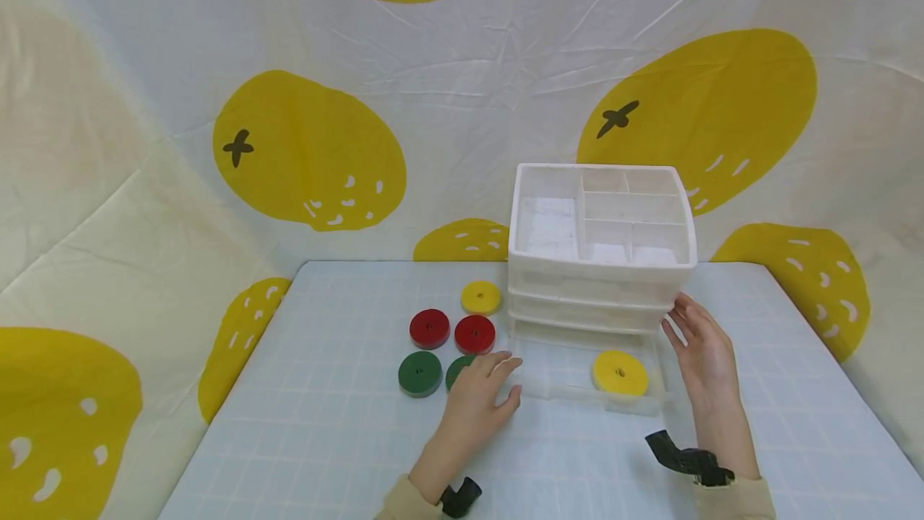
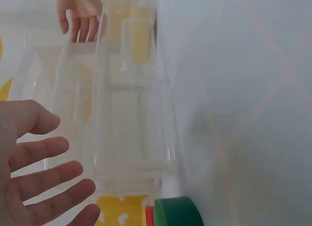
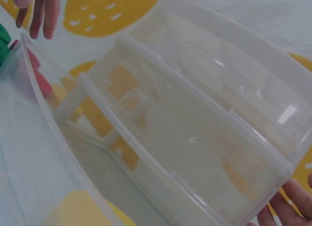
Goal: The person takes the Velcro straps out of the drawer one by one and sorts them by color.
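A white plastic drawer box (image 1: 602, 283) stands at the back, its clear bottom drawer (image 1: 552, 390) pulled out toward me. Inside that drawer, at its right, lies a yellow disc (image 1: 620, 373) with a small centre hole. My left hand (image 1: 476, 396) hovers left of the drawer with fingers spread and holds nothing. It partly covers a green disc (image 1: 455, 371) in the head view. With loosely bent fingers, my right hand (image 1: 703, 355) rests against the box's right side; in the right wrist view its fingertips (image 3: 286, 206) appear at the box's lower corner.
Left of the box, more discs lie on the table: one yellow (image 1: 480, 297), two red (image 1: 429, 329) and another green (image 1: 419, 374). The box top has several open compartments (image 1: 635, 207). A fabric backdrop (image 1: 462, 103) with yellow fruit shapes hangs behind the table.
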Motion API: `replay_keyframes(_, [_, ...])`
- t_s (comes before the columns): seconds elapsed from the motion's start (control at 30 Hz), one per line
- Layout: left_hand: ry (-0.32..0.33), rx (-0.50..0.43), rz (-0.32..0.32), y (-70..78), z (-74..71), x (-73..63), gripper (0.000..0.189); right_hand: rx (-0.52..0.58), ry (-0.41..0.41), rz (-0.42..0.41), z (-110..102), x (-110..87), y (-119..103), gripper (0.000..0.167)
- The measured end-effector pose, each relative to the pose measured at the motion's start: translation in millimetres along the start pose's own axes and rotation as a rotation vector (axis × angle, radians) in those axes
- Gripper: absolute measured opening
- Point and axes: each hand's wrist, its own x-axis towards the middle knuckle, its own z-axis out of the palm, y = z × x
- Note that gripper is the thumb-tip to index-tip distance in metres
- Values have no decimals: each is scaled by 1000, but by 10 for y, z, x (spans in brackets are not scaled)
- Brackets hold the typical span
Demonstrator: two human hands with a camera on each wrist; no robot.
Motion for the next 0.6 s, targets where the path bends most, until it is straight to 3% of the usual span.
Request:
replay_keyframes(0.27, [-35,-14,128,198,18,212,36,1,-1,8,-6,7,0,42])
replay_keyframes(0.6, [-141,15,292,328,94,569,37,8,-10,6,-8,10,-3,41])
